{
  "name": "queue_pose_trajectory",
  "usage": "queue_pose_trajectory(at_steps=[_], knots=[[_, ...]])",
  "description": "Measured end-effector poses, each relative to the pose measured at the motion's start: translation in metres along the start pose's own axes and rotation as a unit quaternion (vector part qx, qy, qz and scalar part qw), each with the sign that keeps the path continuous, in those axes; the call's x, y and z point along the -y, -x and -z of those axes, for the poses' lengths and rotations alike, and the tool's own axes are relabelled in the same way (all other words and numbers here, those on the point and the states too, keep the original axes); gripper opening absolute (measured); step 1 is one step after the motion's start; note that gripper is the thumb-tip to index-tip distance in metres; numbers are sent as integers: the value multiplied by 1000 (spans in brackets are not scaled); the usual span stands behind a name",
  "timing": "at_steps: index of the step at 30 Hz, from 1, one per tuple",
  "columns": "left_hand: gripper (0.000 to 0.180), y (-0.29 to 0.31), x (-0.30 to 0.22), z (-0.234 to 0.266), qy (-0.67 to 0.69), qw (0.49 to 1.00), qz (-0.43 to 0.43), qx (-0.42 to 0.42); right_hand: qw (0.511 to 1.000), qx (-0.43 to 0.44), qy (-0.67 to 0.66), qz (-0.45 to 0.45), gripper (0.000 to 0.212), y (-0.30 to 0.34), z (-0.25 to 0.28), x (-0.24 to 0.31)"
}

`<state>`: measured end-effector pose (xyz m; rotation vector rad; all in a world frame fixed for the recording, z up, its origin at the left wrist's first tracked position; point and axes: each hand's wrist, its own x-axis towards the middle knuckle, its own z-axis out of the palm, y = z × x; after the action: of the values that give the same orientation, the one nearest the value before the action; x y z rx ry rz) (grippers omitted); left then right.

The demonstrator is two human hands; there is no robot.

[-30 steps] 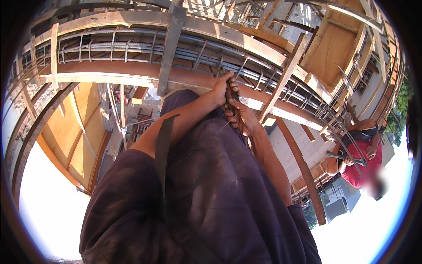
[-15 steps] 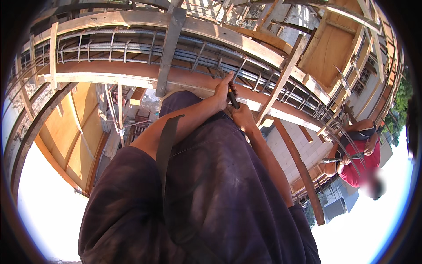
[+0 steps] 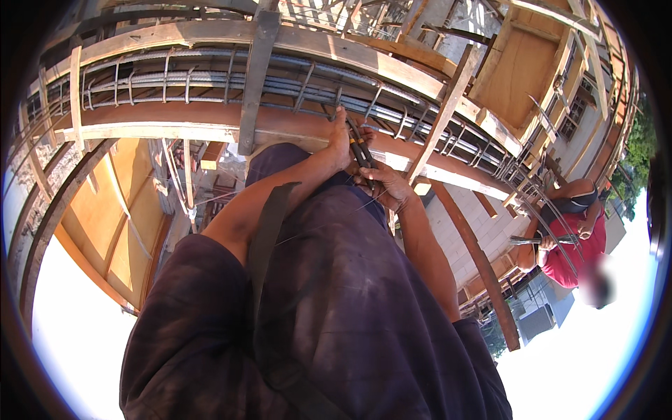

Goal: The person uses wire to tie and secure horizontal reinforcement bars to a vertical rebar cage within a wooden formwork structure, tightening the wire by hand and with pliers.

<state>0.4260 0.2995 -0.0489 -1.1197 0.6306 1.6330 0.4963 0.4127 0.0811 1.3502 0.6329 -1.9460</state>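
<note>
A pair of pliers [image 3: 360, 150] with dark handles and orange-yellow bands is in front of me, its two handles apart. My right hand [image 3: 392, 187] is closed around the lower handle ends. Beside the upper part of the pliers is my left hand [image 3: 341, 143], one digit pointing up and the other fingers curled behind the tool; what they hold is hidden. Just beyond both hands runs a cage of steel rebar [image 3: 308, 89] with stirrups, inside a wooden beam form [image 3: 189, 131]. Thin wire strands show near my right hand.
A grey upright board [image 3: 258, 84] and a slanting wooden brace [image 3: 446, 112] cross the form. At right, a person in a red top [image 3: 577, 241] holds a dark bundle of rods. Below the form are plywood panels [image 3: 115, 217] and a block wall [image 3: 455, 234].
The pliers' handles have spread apart and show more fully. My left hand has shifted slightly left. The whole view has shifted a little, and the other person's arms have moved slightly.
</note>
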Motion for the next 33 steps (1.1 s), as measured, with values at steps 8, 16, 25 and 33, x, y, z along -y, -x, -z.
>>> queue_pose_trajectory(at_steps=[8,16,25,33], knots=[[71,5,-5,12,-156,981,-96,-61,917,-188,352,26,17,-19,-3,0],[45,1,-38,22,-207,975,-71,-24,998,-36,49,-21,25,-1,-4,11],[37,4,-46,40,-286,958,-1,40,999,-45,-14,-24,25,5,-2,32],[47,9,-40,35,-349,935,-21,-50,978,-56,196,-35,40,3,-2,40]])
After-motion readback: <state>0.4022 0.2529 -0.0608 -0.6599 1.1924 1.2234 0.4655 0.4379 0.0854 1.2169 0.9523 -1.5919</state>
